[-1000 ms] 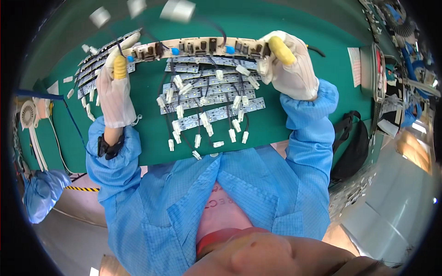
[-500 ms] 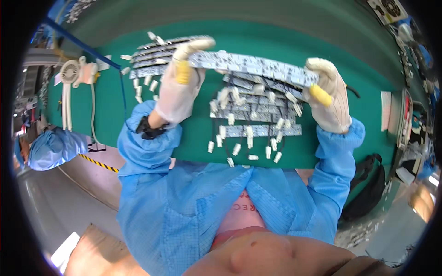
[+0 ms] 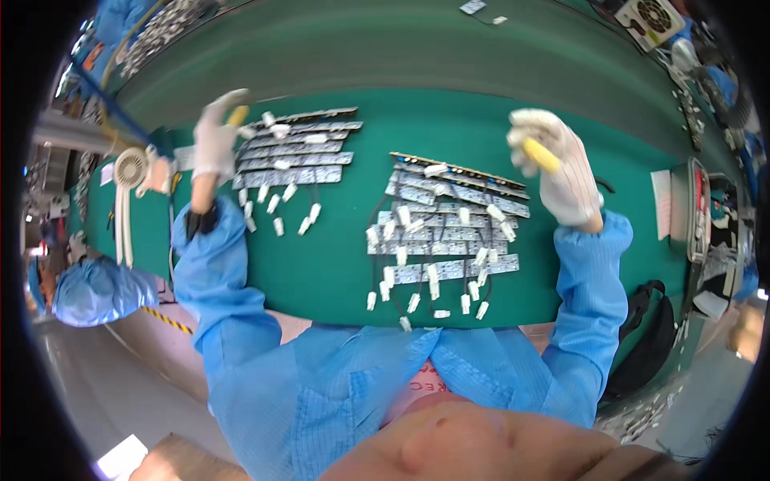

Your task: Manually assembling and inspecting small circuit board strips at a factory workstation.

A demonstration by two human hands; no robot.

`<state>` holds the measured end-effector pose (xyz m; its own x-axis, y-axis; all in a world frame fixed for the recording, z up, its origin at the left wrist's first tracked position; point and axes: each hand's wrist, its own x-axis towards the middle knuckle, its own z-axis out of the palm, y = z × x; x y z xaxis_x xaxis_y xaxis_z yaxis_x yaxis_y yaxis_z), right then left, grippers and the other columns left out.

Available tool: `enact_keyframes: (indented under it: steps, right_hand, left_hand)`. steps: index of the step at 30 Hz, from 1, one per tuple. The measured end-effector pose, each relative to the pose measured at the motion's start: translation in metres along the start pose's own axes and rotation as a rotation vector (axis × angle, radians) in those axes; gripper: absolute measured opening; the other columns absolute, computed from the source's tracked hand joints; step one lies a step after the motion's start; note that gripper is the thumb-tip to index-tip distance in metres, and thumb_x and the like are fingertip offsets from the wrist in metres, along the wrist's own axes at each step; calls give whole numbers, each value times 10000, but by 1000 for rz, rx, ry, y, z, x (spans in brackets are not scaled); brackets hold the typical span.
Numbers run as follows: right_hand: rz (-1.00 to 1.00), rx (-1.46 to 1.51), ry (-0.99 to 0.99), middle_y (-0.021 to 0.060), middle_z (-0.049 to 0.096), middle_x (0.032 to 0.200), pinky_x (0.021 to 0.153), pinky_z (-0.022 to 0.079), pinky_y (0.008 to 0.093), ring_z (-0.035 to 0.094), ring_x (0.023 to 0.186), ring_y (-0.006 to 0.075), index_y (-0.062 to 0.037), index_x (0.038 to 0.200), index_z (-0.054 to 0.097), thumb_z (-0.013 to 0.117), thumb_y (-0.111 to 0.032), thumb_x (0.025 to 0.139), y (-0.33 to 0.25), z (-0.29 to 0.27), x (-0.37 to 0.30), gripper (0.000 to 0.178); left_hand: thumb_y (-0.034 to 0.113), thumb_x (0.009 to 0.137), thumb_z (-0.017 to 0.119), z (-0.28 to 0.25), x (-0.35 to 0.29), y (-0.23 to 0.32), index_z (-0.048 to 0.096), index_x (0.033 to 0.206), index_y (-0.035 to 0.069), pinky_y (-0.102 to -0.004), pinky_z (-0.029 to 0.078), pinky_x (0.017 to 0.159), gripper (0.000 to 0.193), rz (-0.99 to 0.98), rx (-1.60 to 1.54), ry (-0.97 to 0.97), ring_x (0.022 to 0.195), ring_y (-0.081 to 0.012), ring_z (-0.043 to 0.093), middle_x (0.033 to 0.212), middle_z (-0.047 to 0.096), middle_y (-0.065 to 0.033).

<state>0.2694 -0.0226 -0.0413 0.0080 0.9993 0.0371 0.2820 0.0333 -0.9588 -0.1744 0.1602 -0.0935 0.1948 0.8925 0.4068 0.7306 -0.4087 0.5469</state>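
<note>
Just to the right of the person's left hand (image 3: pixel 213 143), a group of narrow circuit-board strips (image 3: pixel 293 160) lies in overlapping rows on a green table (image 3: pixel 321 256). The left hand wears a white glove (image 3: pixel 212 159); its fingers are stretched out and loosely parted, with a yellow cover (image 3: pixel 238 116) on one digit. Its fingertips are next to the strips' left end, but whether they touch the nearest white connector (image 3: pixel 269 119) cannot be told. More white connectors on dark wires (image 3: pixel 318 196) lie along those rows on the side nearer the wearer.

Below and to the left of the right hand (image 3: pixel 555 164) lies a second group of strips (image 3: pixel 457 233), also in rows, with its own wires and connectors. The farthest strip (image 3: pixel 457 171) in it is tilted, showing a tan edge and dark components, and its right end is near the right hand yet apart from it. The right hand, gloved in white with a yellow-covered digit, hovers half curled, with a gap between fingers and thumb.

Left of the left hand is a small white fan (image 3: pixel 131 169); a black band (image 3: pixel 200 223) circles the wrist. Right of the right hand lie a sheet of paper (image 3: pixel 661 204) and a tray (image 3: pixel 696 212), and nearer the wearer, a black bag (image 3: pixel 646 345). Blue sleeves (image 3: pixel 593 272) cover both forearms.
</note>
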Motion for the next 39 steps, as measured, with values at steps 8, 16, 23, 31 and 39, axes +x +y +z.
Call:
enact_keyframes:
  steps: [8, 16, 23, 31, 39]
  right_hand:
    - [-218, -931, 528, 89, 577, 1187, 861, 488, 373, 565, 1053, 290, -167, 1180, 555, 669, -202, 772, 114, -44, 213, 425]
    - [-195, -401, 14, 53, 640, 798, 662, 511, 223, 615, 664, 103, -44, 1041, 620, 598, -164, 840, 39, -17, 217, 235]
    - [-766, -398, -196, 40, 653, 854, 576, 484, 253, 632, 682, 162, -117, 971, 653, 647, -91, 790, -37, 46, 53, 183]
    - [-639, -400, -135, 110, 633, 990, 616, 453, 311, 599, 773, 186, -39, 1153, 566, 800, -401, 610, -29, 58, -48, 693]
    - [-503, -321, -57, 84, 655, 1005, 714, 512, 280, 634, 854, 180, -31, 1064, 590, 738, -208, 750, -5, 72, -62, 390]
  left_hand:
    - [22, 747, 635, 21, -56, 161, 606, 1028, 68, -422, 408, 968, 286, 460, -160, -300, 1046, -306, 555, 1049, 604, -99]
    - [94, 733, 679, 38, -73, 161, 600, 1054, 85, -404, 465, 893, 331, 631, -178, -339, 979, -284, 595, 1019, 620, -83]
    - [511, 901, 471, 44, -85, 198, 279, 1373, -37, -440, 405, 959, 747, -424, -1660, -650, 1098, -295, 524, 1207, 511, -202]
    - [160, 911, 509, 24, -91, 221, 420, 1305, 18, -230, 454, 694, 429, -78, -823, -831, 704, -107, 571, 866, 633, -60]
    - [270, 850, 613, 54, -118, 214, 376, 1335, 8, -232, 468, 701, 600, -93, -1046, -875, 709, -116, 601, 898, 651, -98]
